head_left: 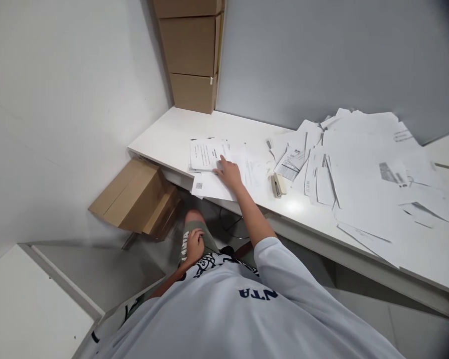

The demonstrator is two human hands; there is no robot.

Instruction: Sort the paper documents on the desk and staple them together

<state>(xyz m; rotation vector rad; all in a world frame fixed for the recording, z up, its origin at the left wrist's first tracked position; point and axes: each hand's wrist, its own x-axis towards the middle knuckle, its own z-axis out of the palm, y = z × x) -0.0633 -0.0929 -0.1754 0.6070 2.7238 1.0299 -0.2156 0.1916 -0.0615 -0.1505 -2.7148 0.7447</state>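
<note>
My right hand (230, 173) reaches over the white table and rests on printed sheets, its fingers stretched out and apart. Under and beside its fingertips lies a small stack of printed pages (204, 155). A sheet with a square code (213, 187) sticks out below that stack, toward the table's front edge. My left hand (195, 245) lies flat on my thigh, over the green shorts, holding nothing. To the right of my right forearm a cream stapler (278, 185) sits on the table, touched by neither hand.
A large loose heap of papers (366, 164) spreads over the right part of the white table (160, 133). Stacked cardboard boxes (189, 47) stand in the back corner against the wall. Another cardboard box (130, 194) is below the table's left end. A cable (228, 229) hangs beneath.
</note>
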